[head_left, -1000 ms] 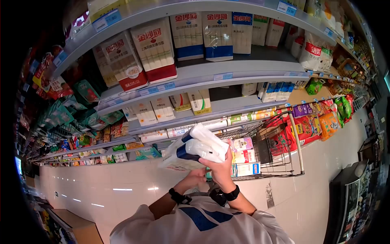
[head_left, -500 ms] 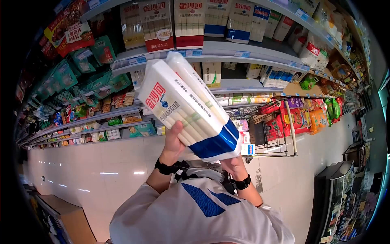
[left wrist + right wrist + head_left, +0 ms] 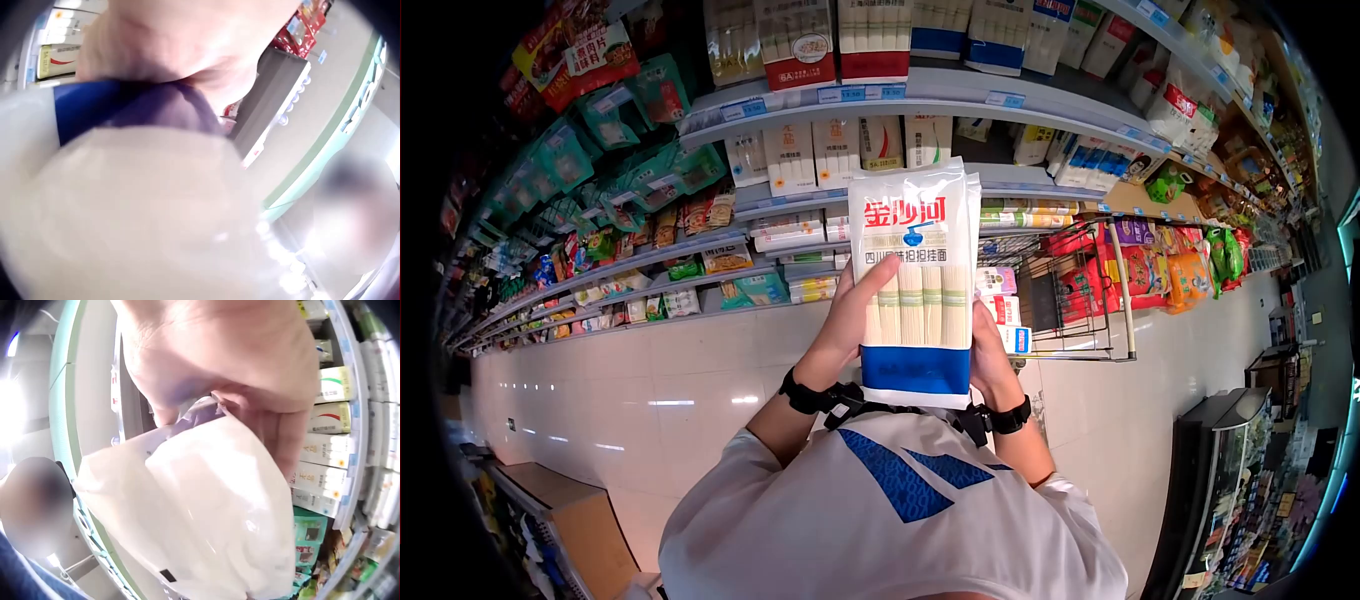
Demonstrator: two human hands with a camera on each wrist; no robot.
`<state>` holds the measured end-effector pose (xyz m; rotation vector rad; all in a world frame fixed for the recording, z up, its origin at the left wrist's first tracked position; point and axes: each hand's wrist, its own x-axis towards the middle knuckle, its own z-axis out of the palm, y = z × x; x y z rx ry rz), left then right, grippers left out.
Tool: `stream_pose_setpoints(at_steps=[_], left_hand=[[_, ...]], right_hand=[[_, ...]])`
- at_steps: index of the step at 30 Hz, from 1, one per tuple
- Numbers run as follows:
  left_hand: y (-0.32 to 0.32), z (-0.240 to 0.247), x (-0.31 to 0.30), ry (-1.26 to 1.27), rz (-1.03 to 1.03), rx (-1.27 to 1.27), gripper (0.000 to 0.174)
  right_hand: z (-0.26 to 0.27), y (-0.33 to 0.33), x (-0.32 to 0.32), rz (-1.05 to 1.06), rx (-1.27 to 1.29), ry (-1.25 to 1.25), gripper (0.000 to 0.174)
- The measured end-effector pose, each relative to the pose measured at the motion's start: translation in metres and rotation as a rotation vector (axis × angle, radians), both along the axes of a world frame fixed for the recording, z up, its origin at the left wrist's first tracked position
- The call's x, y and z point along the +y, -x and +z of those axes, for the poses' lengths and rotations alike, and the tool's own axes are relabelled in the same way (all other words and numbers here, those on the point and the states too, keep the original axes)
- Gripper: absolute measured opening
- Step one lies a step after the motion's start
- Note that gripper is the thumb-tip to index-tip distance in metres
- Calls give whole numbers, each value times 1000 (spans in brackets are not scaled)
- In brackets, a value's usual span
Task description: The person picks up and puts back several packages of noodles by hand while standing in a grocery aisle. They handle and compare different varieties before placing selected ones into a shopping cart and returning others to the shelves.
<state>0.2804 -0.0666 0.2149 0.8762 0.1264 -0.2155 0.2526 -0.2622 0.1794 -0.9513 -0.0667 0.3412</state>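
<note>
A tall white and blue pack of dried noodles with red characters stands upright in front of me, held between both hands. My left hand grips its left edge, thumb across the front. My right hand grips its right edge from behind. In the left wrist view the pack fills the frame, blurred, under my left hand. In the right wrist view my right hand clasps the pack's white plastic end.
Shop shelves with more noodle packs run across the back. A wire shopping trolley with boxes stands right of the pack. A dark freezer cabinet sits lower right, a cardboard box lower left. Pale tiled floor lies between.
The noodle pack has turned from slanting to upright, its front now facing me, and both hands have shifted to its sides. The view has tilted slightly lower along the shelves.
</note>
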Motion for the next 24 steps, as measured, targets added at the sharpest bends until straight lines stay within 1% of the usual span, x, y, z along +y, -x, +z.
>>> stream_pose_setpoints(at_steps=[1, 2, 3, 6, 9, 11, 12, 14, 15, 17, 18, 19, 21, 23, 24], left_hand=[[-4, -6, 0, -3, -6, 3, 50], [-9, -15, 2, 97, -86, 45, 51], [-12, -17, 0, 197, -168, 88, 52], [-14, -16, -7, 251, -201, 150, 51], [-18, -16, -11, 287, -192, 210, 50], [-20, -25, -13, 224, -103, 184, 49], [-18, -20, -15, 218, -103, 186, 49], [-14, -4, -19, 93, 84, 160, 45], [-12, -2, -19, 89, 84, 159, 45], [-9, 1, -16, 69, 161, 1, 41], [-8, 5, -16, 78, 190, -30, 40], [-7, 5, -16, 77, 195, -41, 40], [-7, 5, -14, 8, 324, -67, 40], [-8, 0, -12, -1, 390, -86, 39], [-7, -4, -11, -90, 455, -83, 38]], right_hand=[[0, 2, -1, -25, -21, 49, 62], [-8, 2, -6, -31, 31, 41, 56], [-9, 3, -8, -41, 35, 40, 56], [-6, 1, -14, -57, 134, -16, 48], [-6, -8, -27, -85, 153, 1, 47], [3, -16, -35, -113, 151, -7, 46], [4, -20, -43, -139, 162, -37, 47], [9, -29, -61, -175, 173, -74, 48], [9, -35, -68, -194, 153, -110, 50], [16, -47, -82, -223, 72, -146, 52], [13, -54, -92, -211, 87, -190, 51], [12, -60, -98, -204, 77, -192, 51], [15, -74, -108, -300, 3, -24, 50], [19, -95, -116, -301, -59, -6, 55], [28, -106, -117, -333, -86, -46, 55]])
